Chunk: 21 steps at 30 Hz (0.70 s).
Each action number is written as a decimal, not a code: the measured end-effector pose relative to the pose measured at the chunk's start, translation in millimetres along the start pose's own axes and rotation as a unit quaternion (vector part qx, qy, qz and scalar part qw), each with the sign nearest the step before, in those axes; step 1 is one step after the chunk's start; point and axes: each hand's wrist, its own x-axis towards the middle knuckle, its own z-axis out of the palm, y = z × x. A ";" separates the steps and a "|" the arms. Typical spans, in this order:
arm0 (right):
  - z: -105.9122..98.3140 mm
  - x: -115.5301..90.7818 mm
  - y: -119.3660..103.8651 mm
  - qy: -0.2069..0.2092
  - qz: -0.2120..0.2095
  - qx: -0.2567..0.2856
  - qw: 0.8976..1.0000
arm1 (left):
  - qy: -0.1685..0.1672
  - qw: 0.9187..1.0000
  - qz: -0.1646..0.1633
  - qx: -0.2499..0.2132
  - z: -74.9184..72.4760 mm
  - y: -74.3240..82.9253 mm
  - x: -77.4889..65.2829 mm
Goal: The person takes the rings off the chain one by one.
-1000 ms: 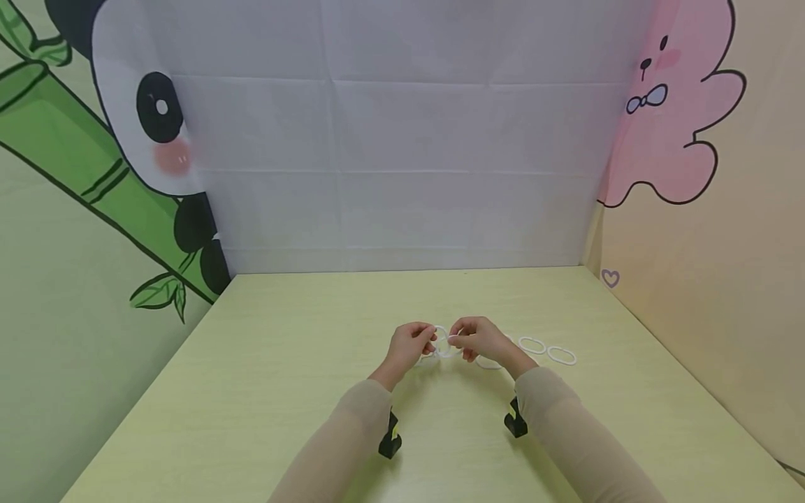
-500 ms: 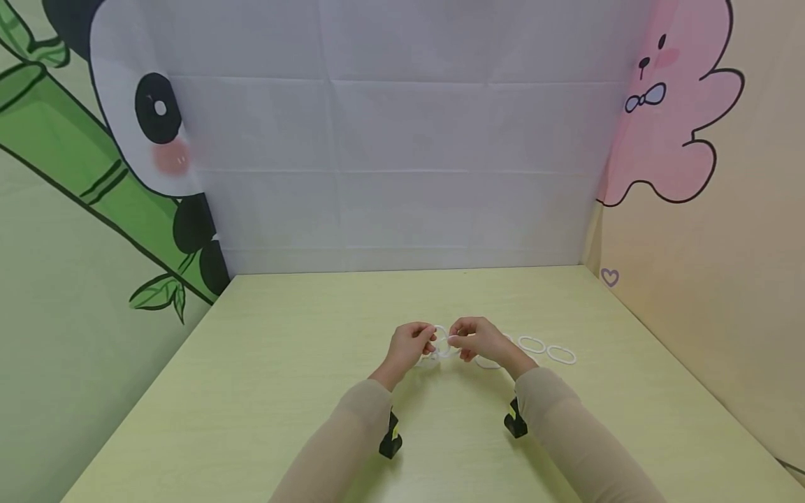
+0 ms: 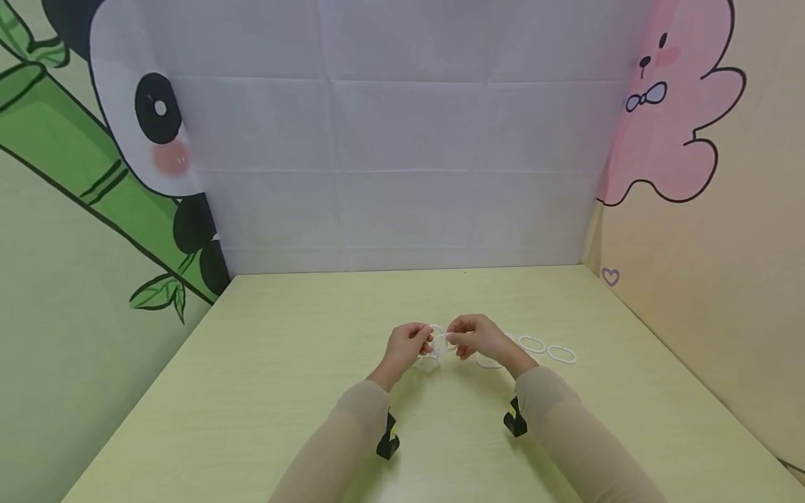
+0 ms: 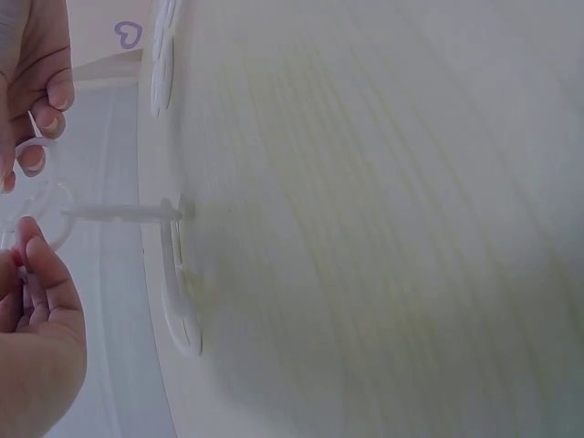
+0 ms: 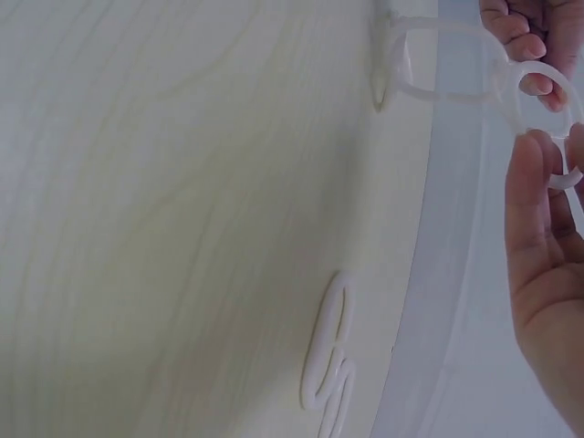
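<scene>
The left hand (image 3: 405,344) pinches the raised end of a white ring chain (image 4: 119,213), whose lower end rests on the table (image 3: 251,391). Just beside it, the right hand (image 3: 478,337) pinches a white ring (image 5: 545,67) above the tabletop (linked or not, I cannot tell); farther right, two oval rings (image 3: 533,339) lie side by side.

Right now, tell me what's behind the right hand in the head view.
On the table, part of a white ring peeks out below the right hand, and a white sliver, probably another ring, beside it. The hand covers the rest; anything else there cannot be seen.
</scene>
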 end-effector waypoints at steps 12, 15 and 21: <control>-17.8 2.5 -16.5 0.008 0.002 0.008 1.000 | 0.001 1.000 -0.002 -0.006 1.9 -0.7 -0.4; -23.3 3.5 -19.7 0.016 -0.005 0.013 1.000 | -0.008 1.000 0.020 -0.012 0.9 -0.6 -2.3; -32.1 7.2 -22.9 0.036 -0.007 0.017 0.999 | -0.009 1.000 0.004 -0.014 2.4 4.6 -2.8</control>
